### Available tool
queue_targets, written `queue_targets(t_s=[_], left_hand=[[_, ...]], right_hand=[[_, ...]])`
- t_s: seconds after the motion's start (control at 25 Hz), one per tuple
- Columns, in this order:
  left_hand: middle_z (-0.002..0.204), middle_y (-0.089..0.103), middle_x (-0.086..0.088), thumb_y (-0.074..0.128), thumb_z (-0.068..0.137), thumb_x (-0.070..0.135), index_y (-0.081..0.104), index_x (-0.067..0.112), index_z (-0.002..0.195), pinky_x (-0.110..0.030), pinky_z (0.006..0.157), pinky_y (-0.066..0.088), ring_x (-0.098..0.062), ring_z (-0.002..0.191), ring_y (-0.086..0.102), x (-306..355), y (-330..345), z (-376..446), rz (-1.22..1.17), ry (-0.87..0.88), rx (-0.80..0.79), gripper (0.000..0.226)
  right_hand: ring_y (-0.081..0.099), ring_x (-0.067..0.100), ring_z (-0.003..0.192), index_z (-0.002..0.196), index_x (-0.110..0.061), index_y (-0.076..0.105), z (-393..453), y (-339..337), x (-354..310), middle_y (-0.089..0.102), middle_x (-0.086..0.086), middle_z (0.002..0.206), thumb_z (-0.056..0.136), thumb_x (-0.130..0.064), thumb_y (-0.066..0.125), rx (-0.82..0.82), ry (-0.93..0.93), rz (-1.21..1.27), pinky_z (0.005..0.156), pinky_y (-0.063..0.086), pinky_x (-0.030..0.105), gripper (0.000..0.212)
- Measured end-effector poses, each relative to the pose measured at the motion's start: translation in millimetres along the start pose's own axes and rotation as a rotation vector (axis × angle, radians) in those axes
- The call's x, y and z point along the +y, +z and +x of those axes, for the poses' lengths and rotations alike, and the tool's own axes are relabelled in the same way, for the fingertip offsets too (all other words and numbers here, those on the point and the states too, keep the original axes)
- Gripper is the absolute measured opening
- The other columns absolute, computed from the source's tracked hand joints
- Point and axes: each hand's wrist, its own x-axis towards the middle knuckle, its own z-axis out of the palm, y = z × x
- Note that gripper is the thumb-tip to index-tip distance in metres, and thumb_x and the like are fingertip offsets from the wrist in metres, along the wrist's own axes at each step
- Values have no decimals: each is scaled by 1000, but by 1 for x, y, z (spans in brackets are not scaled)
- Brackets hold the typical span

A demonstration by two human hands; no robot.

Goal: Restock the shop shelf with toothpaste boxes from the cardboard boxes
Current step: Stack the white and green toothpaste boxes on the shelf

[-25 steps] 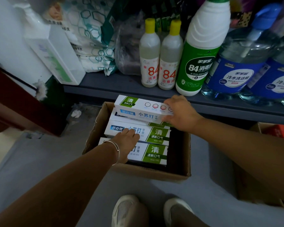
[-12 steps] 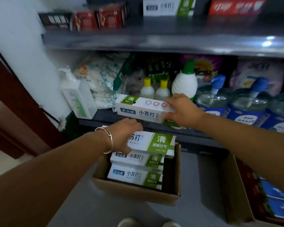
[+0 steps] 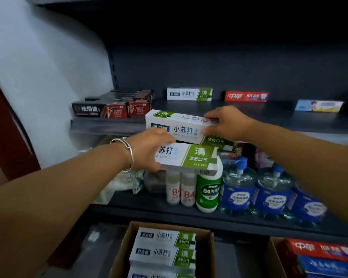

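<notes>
My right hand (image 3: 228,123) grips a white-and-green toothpaste box (image 3: 177,126) by its right end, level with the front edge of the dark upper shelf (image 3: 289,121). Just below it, my left hand (image 3: 149,150) holds a second white-and-green box (image 3: 191,157) by its left end. A matching box (image 3: 189,94) stands at the back of that shelf. On the floor, an open cardboard box (image 3: 123,249) holds several more of the same boxes (image 3: 165,251).
Dark red boxes (image 3: 111,109) fill the shelf's left side; a red box (image 3: 246,96) and a pale blue one (image 3: 318,105) stand at the back right. Bottles (image 3: 207,191) line the lower shelf. A second carton (image 3: 275,259) with red and blue boxes sits lower right.
Both hands have risen from the floor carton to the upper shelf's height, each carrying a toothpaste box. The view has tilted up with them.
</notes>
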Motion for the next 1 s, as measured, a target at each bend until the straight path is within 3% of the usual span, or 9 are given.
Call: queue_targets(t_s=[0.08,0.24,0.44,0.52,0.68,0.88,1.0], left_hand=[[130,44,-2,71,75,23,41,18,135,-27,106,32,-17,122,37,-4,-10,17,-9,-12,24,67],[129,44,-3,72,74,21,41,16,136,-18,101,26,-16,122,36,-20,-22,63,-27,-23,86,69],[130,42,-2,70,75,20,39,17,137,-15,99,25,-15,122,35,-42,-24,121,-22,-43,123,69],[130,43,-3,71,74,18,42,15,135,-20,105,28,-17,123,36,-53,-23,144,-27,-39,137,68],[125,45,-4,72,71,17,46,15,131,-30,105,34,-19,120,39,-79,-21,188,-29,-42,159,65],[131,42,-1,71,72,16,40,17,138,-17,105,26,-15,124,35,-117,-8,246,-55,-56,180,73],[130,40,3,71,71,15,40,21,137,-15,105,26,-12,123,34,-135,2,277,-88,-63,179,73]], right_hand=[[55,19,110,125,-8,58,16,-11,6,59,8,125,86,-23,66,13,6,27,89,40,23,43],[51,18,114,135,-11,50,62,-31,28,53,6,132,86,-26,66,29,14,38,87,36,21,54],[52,13,98,126,-13,58,115,-51,56,59,3,121,87,-25,65,53,-12,24,83,41,24,42],[53,15,103,129,-14,55,140,-57,67,58,3,124,87,-27,65,60,1,2,86,42,25,44],[47,22,123,136,-18,48,196,-64,88,51,4,135,88,-32,63,77,43,-88,108,36,37,53],[50,21,121,133,-21,51,271,-60,120,53,2,132,86,-30,65,86,29,-32,107,39,40,50],[44,25,125,133,-22,51,316,-49,141,48,6,135,85,-33,66,116,33,-49,109,36,41,52]])
